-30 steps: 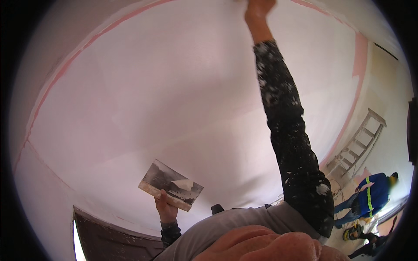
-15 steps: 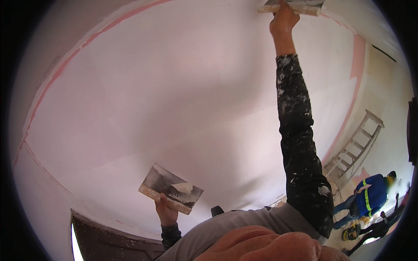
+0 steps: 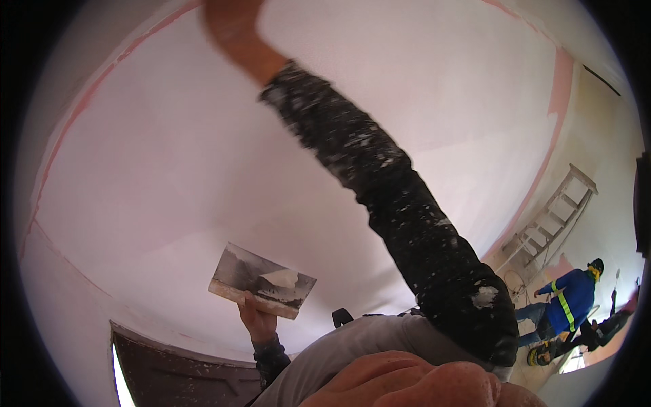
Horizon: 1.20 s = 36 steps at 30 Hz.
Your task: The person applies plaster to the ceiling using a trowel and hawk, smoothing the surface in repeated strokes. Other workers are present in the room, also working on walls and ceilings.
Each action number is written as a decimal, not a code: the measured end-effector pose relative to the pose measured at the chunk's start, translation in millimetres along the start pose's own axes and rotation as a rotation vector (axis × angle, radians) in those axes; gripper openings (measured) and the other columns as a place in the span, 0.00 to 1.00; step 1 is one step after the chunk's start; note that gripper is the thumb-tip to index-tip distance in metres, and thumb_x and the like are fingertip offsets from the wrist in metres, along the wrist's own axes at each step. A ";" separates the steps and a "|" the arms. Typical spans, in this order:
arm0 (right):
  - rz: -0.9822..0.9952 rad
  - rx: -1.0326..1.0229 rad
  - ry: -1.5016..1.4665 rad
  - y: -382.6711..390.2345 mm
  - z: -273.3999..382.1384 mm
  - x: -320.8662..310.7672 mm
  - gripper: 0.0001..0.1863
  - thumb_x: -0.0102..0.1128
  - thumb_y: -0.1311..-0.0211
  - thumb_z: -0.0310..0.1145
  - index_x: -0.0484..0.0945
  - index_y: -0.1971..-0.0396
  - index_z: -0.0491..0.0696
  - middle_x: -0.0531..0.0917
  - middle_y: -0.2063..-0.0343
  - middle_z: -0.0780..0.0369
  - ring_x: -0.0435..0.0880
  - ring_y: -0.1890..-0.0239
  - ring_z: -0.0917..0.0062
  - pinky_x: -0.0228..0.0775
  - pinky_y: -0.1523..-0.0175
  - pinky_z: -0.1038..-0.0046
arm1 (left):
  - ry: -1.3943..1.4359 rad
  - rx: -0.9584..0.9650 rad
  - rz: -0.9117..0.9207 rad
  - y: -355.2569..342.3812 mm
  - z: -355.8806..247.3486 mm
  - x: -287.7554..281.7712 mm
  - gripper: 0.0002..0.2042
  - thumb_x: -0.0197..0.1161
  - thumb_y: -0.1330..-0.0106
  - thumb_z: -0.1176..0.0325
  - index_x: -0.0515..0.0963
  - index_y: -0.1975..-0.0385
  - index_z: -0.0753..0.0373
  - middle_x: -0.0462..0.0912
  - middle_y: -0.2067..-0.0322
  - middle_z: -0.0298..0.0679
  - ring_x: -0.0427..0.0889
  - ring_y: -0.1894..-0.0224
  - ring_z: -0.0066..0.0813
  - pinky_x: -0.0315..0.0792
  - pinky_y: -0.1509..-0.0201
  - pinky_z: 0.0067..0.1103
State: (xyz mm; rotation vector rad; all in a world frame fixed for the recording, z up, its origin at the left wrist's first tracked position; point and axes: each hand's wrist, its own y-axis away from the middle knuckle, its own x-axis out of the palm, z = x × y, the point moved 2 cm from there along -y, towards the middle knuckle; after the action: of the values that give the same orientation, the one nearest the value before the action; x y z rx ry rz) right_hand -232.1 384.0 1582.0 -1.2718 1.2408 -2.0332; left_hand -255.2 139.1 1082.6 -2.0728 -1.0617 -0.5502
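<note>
At the lower middle, my left hand (image 3: 258, 319) is closed round the handle of a plastering trowel (image 3: 234, 268). Its broad metal blade is smeared grey and carries a lump of white putty (image 3: 279, 279). My right arm, in a black sleeve (image 3: 369, 152) spattered with white, stretches up and leftward across the wall. Blurred by motion, my right hand (image 3: 232, 26) is cut off by the upper edge, so its fingers and anything in them are hidden. It is near the upper part of a pale pinkish wall (image 3: 169, 169).
Darker pink strips (image 3: 560, 81) edge the wall. A brown door (image 3: 176, 370) stands at lower left. At right a ladder (image 3: 553, 214) leans against another wall. Below it are a person in a blue jacket (image 3: 576, 292) with reflective bands and another in dark clothes (image 3: 597, 332).
My right hand has swept leftward from the upper right, and the trowel it held has left the view. The left-hand trowel has shifted slightly up and left. The blue-jacketed person has turned more upright.
</note>
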 end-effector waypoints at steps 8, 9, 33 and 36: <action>-0.080 -0.137 -0.283 47.6 -71.8 -72.2 0.09 0.62 0.41 0.23 0.77 0.60 0.41 0.82 0.64 0.61 0.81 0.63 0.75 0.75 0.58 0.70 | -0.002 0.012 -0.013 10.3 -7.6 4.1 0.30 0.62 0.27 0.56 0.62 0.30 0.59 0.72 0.36 0.41 0.71 0.34 0.40 0.65 0.29 0.41; -0.131 -0.068 -0.275 36.2 -61.9 -106.5 0.09 0.64 0.41 0.24 0.78 0.61 0.40 0.82 0.64 0.60 0.81 0.60 0.75 0.74 0.55 0.69 | -0.019 0.009 -0.027 14.2 -10.8 3.8 0.31 0.62 0.27 0.56 0.60 0.29 0.59 0.71 0.36 0.41 0.70 0.34 0.39 0.66 0.29 0.41; -0.047 0.048 -0.431 42.0 -24.2 -131.5 0.09 0.65 0.42 0.22 0.81 0.60 0.39 0.84 0.63 0.61 0.83 0.62 0.76 0.77 0.58 0.71 | 0.060 -0.064 0.025 8.2 -5.6 -5.2 0.28 0.64 0.28 0.58 0.66 0.33 0.60 0.74 0.38 0.41 0.73 0.36 0.41 0.68 0.31 0.42; -0.095 -0.341 0.575 -48.5 -65.5 -252.5 0.16 0.51 0.26 0.36 0.82 0.57 0.40 0.84 0.51 0.54 0.81 0.48 0.66 0.73 0.39 0.62 | 0.026 -0.098 0.073 1.3 -6.8 7.0 0.28 0.65 0.29 0.57 0.66 0.33 0.59 0.74 0.38 0.40 0.73 0.36 0.40 0.68 0.31 0.42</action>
State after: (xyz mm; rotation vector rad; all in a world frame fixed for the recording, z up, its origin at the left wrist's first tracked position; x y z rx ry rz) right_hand -163.1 623.7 1491.2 -0.9101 1.8797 -2.4294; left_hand -250.5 136.9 1090.9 -2.1743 -0.9577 -0.6009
